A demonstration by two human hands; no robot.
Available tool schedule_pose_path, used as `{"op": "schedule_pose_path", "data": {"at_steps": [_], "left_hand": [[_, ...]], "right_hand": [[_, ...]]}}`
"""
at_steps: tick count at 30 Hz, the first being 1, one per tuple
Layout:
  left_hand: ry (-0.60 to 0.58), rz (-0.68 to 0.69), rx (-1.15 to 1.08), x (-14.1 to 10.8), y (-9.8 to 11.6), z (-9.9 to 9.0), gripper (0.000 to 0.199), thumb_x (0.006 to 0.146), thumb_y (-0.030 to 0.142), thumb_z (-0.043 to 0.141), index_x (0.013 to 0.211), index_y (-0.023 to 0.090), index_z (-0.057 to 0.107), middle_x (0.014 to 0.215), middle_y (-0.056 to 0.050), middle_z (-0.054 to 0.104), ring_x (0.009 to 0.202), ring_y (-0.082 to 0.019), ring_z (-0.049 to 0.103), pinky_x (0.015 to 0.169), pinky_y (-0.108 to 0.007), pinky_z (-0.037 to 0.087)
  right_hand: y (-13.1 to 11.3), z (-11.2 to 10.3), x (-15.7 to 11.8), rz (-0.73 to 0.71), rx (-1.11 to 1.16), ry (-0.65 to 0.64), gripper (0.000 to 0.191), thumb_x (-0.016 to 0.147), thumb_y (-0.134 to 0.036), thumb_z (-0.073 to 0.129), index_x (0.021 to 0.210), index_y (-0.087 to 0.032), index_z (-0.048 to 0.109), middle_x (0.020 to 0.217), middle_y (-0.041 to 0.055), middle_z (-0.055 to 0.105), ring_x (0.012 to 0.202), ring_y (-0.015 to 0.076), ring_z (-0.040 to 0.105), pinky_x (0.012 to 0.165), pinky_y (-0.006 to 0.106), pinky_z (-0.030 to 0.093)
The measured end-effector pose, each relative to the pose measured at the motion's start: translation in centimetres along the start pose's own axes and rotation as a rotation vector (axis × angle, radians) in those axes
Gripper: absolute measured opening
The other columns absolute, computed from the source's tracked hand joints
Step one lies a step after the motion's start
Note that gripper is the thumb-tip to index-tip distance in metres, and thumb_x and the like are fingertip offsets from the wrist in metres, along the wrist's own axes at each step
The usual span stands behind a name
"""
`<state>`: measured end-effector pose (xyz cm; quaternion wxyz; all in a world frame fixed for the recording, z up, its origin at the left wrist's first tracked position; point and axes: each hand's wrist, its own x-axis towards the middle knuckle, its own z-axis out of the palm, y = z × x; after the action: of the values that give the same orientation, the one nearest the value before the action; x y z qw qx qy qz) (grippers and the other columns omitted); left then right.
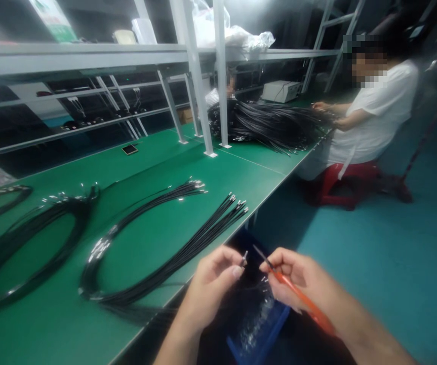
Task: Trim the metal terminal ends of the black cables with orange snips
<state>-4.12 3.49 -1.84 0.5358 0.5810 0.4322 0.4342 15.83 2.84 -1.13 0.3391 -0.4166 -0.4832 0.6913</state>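
My left hand (pixel 218 274) pinches a small metal-tipped cable end (pixel 244 257) between thumb and fingertips, just past the table's front edge. Close to its right, my right hand (pixel 294 279) is closed around a tool with an orange handle (pixel 309 306) and a thin dark tip. The tip points toward the cable end with a small gap between them; its exact kind is unclear. Below both hands sits a blue bin (pixel 279 329) holding small clear, shiny pieces that are blurred. A bundle of black cables (pixel 165 268) with metal ends curves across the table left of my hands.
More coiled black cables (pixel 66 238) lie at the left of the green table (pixel 146 238). White shelf posts (pixel 199 101) rise from it. Farther off, a co-worker in white (pixel 378 106) sits on a red stool (pixel 332 187) beside a big cable heap (pixel 275 121).
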Motion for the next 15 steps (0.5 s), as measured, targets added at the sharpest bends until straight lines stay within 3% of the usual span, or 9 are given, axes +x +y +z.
{"op": "schedule_pose_path", "data": {"at_steps": [5,7,9,12,15], "left_hand": [[0.175,0.283,0.464,-0.4,0.3,0.8,0.006,0.085,0.017,0.055,0.083,0.019,0.06,0.081,-0.002,0.062,0.077,-0.016,0.057,0.071,-0.027,0.044],[0.181,0.318,0.559,-0.2,0.0,1.5,0.007,0.086,0.017,0.054,0.085,0.02,0.06,0.083,-0.003,0.063,0.079,-0.016,0.058,0.073,-0.027,0.045],[0.088,0.263,0.699,0.2,-0.8,2.2,0.009,0.087,0.02,0.052,0.086,0.021,0.061,0.084,-0.003,0.064,0.08,-0.017,0.059,0.072,-0.028,0.045],[-0.031,0.072,1.055,0.7,-2.7,2.9,0.013,0.087,0.025,0.053,0.088,0.02,0.064,0.091,-0.008,0.064,0.088,-0.024,0.057,0.076,-0.036,0.044],[-0.031,-0.067,1.194,0.3,-4.4,2.6,0.016,0.084,0.02,0.052,0.085,0.016,0.067,0.089,-0.013,0.064,0.085,-0.029,0.059,0.071,-0.04,0.044]], "right_hand": [[-0.2,-0.2,0.1,-0.161,0.119,0.101,0.04,0.072,-0.047,0.07,0.096,-0.018,0.056,0.069,-0.0028,0.05,0.057,0.0102,0.041,0.051,0.022,0.031],[-0.4,0.0,0.0,-0.188,0.108,0.172,0.038,0.073,-0.046,0.07,0.097,-0.019,0.057,0.069,-0.0032,0.05,0.057,0.0103,0.042,0.052,0.023,0.033],[-0.5,0.4,-0.2,-0.211,0.012,0.322,0.037,0.072,-0.041,0.073,0.097,-0.02,0.057,0.073,-0.0022,0.053,0.063,0.0122,0.048,0.058,0.024,0.039],[-0.2,0.8,-0.2,-0.259,-0.21,0.529,0.04,0.07,-0.038,0.075,0.1,-0.021,0.056,0.082,0.0007,0.059,0.077,0.0175,0.056,0.069,0.028,0.045],[0.7,1.0,0.3,-0.241,-0.372,0.523,0.036,0.073,-0.038,0.071,0.101,-0.022,0.055,0.084,0.003,0.063,0.08,0.0213,0.059,0.066,0.03,0.047]]}}
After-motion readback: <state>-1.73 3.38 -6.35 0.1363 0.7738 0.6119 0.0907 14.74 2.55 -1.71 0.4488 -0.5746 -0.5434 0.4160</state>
